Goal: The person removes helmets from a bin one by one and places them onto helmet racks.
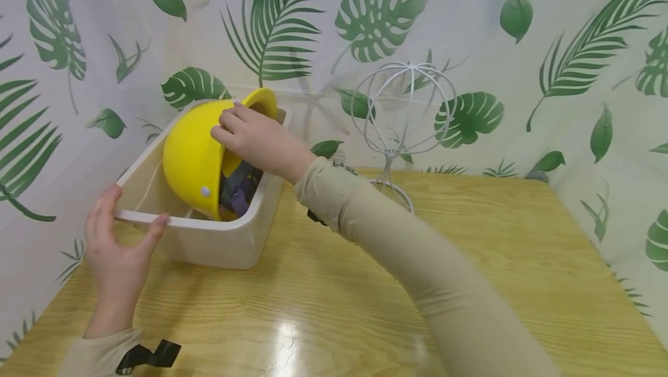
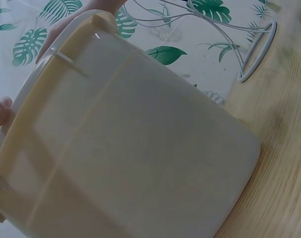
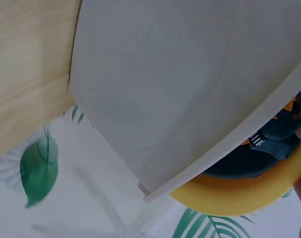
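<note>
A yellow hard hat (image 1: 190, 151) sits tilted on its side in a white plastic bin (image 1: 209, 243), its open underside turned to the right. My right hand (image 1: 256, 136) grips the hat's edge near the brim, fingers over the shell. Dark webbing and padding (image 1: 242, 191) show inside the hat; in the right wrist view, this dark lining (image 3: 274, 146) has orange patches beside the yellow brim (image 3: 229, 198). My left hand (image 1: 117, 252) holds the bin's near left corner, thumb on the front rim and fingers on the side. In the left wrist view the bin wall (image 2: 140, 124) fills most of the picture.
A white wire stand (image 1: 388, 165) with a round cage top and ring base stands right of the bin, behind my right forearm. The wooden table (image 1: 323, 296) meets leaf-patterned walls (image 1: 485, 64) at the back and left.
</note>
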A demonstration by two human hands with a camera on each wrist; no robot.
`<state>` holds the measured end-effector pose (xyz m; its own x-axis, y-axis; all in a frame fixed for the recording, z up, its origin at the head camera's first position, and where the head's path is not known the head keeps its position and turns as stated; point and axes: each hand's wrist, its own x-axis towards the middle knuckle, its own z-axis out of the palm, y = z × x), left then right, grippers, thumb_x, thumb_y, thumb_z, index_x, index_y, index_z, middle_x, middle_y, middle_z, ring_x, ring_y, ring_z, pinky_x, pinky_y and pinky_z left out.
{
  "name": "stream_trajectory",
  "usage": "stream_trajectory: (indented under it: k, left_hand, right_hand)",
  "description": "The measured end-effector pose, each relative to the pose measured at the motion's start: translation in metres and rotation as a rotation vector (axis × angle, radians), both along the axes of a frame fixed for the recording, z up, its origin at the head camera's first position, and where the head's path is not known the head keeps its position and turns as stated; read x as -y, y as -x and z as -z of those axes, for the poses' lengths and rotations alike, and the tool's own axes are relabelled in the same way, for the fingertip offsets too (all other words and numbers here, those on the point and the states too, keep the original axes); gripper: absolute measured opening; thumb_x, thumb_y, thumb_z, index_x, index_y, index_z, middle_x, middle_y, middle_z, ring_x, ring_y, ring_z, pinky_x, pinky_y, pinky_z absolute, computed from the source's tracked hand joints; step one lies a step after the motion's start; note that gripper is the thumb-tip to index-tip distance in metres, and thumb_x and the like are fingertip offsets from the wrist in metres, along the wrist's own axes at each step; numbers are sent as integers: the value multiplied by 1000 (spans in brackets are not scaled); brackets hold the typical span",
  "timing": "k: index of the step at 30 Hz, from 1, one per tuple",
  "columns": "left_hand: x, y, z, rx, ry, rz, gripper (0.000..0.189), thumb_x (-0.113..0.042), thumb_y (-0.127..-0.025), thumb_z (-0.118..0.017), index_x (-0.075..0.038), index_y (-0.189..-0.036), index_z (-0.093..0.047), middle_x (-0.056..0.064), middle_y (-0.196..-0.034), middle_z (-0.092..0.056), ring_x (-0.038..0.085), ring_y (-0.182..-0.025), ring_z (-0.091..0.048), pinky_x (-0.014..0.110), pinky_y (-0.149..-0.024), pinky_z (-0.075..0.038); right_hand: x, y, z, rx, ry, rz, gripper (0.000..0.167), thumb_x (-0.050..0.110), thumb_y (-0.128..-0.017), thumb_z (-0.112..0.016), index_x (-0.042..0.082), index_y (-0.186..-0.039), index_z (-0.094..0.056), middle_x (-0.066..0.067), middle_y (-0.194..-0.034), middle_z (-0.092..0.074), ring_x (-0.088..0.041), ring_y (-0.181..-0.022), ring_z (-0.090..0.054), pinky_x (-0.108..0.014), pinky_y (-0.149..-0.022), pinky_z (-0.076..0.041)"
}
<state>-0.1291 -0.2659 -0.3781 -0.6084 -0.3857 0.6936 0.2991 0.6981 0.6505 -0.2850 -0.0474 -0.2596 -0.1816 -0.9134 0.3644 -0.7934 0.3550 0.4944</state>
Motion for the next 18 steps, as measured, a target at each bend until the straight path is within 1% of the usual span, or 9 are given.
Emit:
stream_trajectory:
  k: [3, 5, 8, 10, 14, 18]
  left_hand:
    - [-1, -2, -3, 41, 14, -1, 76, -26, -74, -81, -6, -140, -47, 8, -145, -43, 24, -134, -34, 37, -111, -24]
    - [-2, -4, -5, 78, 16, -3, 76, -25, -75, -81, -8, -141, -46, 7, -146, -42, 24, -135, -33, 41, -112, -23]
    - [-2, -6, -8, 138, 25, -9, 76, -25, -76, -80, -10, -142, -45, 6, -147, -40, 24, -136, -31, 46, -112, -22]
    - [-1, -7, -10, 164, 37, -15, 76, -27, -77, -79, -10, -142, -44, 7, -147, -40, 25, -136, -31, 50, -111, -22]
    - [0, -9, -12, 198, 51, -17, 75, -31, -78, -78, -9, -142, -44, 7, -147, -40, 26, -136, -31, 53, -110, -22]
    - [1, -11, -13, 217, 38, -11, 74, -31, -79, -78, -9, -141, -45, 5, -147, -41, 25, -137, -30, 52, -111, -21]
  right_hand:
    - [1, -1, 0, -123, -5, -3, 18, 3, -99, -45, 4, -112, -57, -10, -108, -60, -26, -103, -55, -35, -104, -38]
    - [1, -2, -2, -160, -13, -4, 18, 4, -100, -45, 5, -111, -58, -9, -105, -61, -26, -96, -57, -34, -98, -44]
    - [-2, -5, -6, -164, -45, 7, 19, 4, -99, -46, 6, -112, -60, -8, -102, -60, -25, -89, -57, -32, -88, -50]
    - [-4, -7, -8, -161, -73, 15, 20, 4, -99, -47, 5, -111, -63, -8, -102, -60, -24, -88, -57, -32, -87, -51]
    - [-8, -15, -12, -170, -117, 19, 21, 1, -98, -44, 1, -102, -65, -8, -96, -57, -23, -83, -56, -31, -80, -54]
    - [-13, -21, -13, -210, -153, -19, 25, 0, -99, -39, 2, -96, -64, -6, -90, -54, -22, -78, -53, -30, -71, -55]
